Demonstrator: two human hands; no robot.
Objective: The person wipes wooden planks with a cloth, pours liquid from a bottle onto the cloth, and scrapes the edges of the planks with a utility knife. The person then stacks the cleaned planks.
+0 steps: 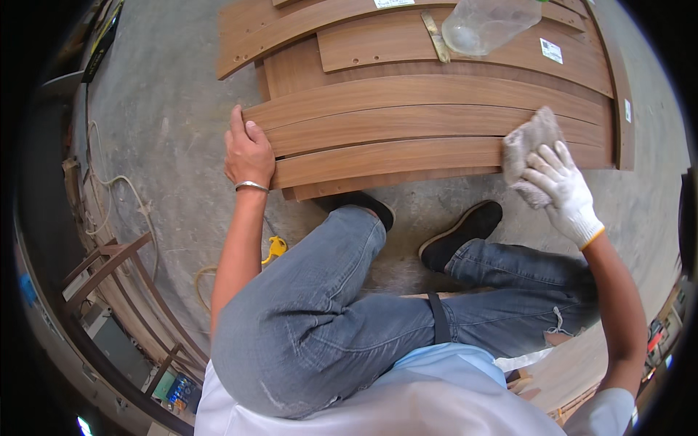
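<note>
Several brown wooden boards (392,123) lie side by side in front of me, with narrow gaps between them. My bare left hand (249,150), a metal bracelet at its wrist, grips their left end with the thumb on top. On the right, my right hand (554,178) wears a white knit glove. Its fingers press a greyish, fluffy rag (529,149) against the right part of the nearest boards, and some of the rag hangs past their front edge. The gloved palm's underside is hidden.
More boards (291,40) are stacked behind, carrying a clear plastic bottle (483,27), a flat brush (436,38) and a white label (551,51). A yellow tool (275,249) rests on the floor by my left forearm. Left stand a brown frame (109,269) and a loose hose (134,190).
</note>
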